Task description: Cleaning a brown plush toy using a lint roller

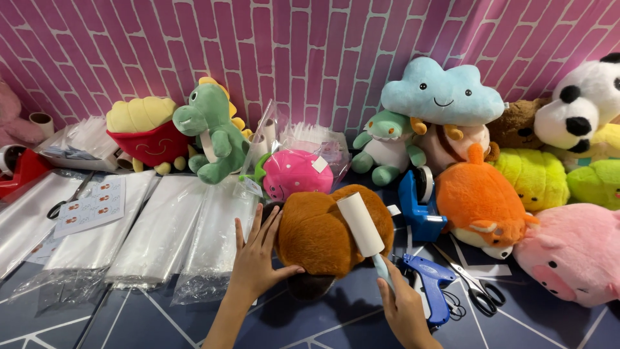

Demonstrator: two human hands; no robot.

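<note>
- Brown plush [323,236] lies mid-table; left hand [257,258] spread flat, steadying its left flank.
- Right hand [403,310] grips lint roller [361,225] on the plush's right side (roller could snag fur).
- Blue tagging gun [431,284], just right of the plush, risks a knock.

Dark blue table [161,323] with pale line pattern; clear plastic bags [155,232] lay flat at left; scissors [475,287], blue tagging gun [429,284], blue tape dispenser [416,203] at right; brown plush [323,236] rested centre; plush toys [516,194] crowded the rear edge.
</note>
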